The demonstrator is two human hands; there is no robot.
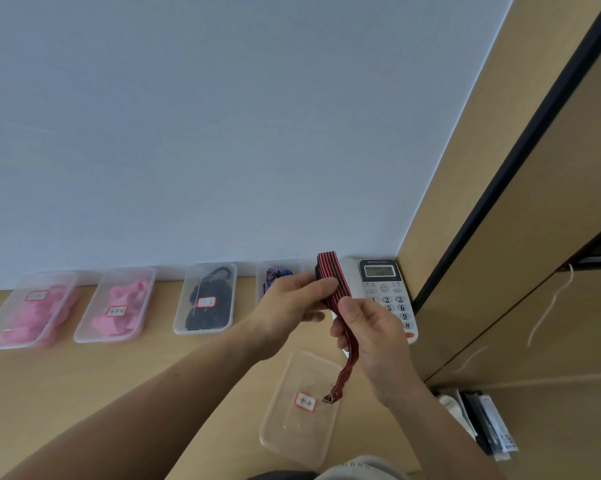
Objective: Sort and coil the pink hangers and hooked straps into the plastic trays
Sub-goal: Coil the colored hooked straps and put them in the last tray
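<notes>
**Striped strap held above near tray**

Red-and-black strap (337, 296) stands near upright, folded top pinched in the left hand (292, 299), right hand (368, 337) gripping lower; tail dangles over the near tray (292, 441). By the wall (223, 133), far trays (81, 337) hold pink hangers (126, 303), black straps (221, 306) and seemingly blue straps (285, 273)

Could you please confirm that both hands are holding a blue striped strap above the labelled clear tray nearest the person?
Not quite: the strap is striped red and black, not blue. The head view shows the left hand and the right hand both gripping it above the labelled clear tray nearest the person, with its loose end hanging over that tray.
</notes>
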